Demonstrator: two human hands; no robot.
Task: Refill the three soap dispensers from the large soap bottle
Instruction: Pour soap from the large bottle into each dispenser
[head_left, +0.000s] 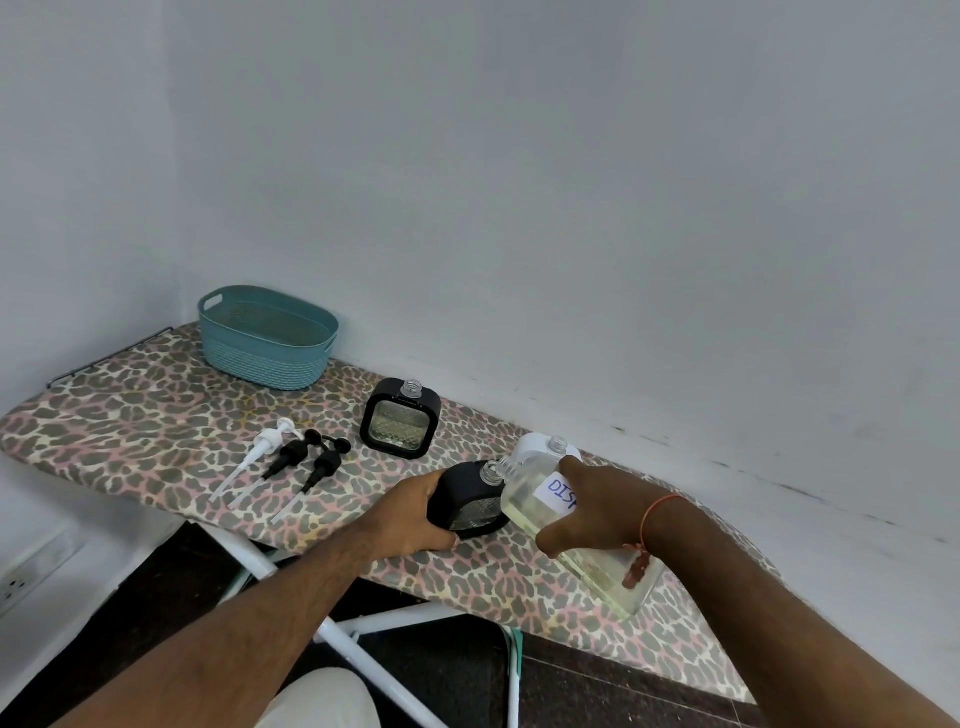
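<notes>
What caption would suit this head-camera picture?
Right hand tips the large soap bottle into a black dispenser steadied by the left hand.

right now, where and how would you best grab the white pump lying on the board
Probably at the white pump collar just under its head, pinched from above across its width. It lies flat with its thin tube trailing toward the near edge, and two black pumps lie close on its right, so come from above or from the left.

left hand curled in a grip, right hand wrapped and tipped inward, both forearms outstretched.
</notes>
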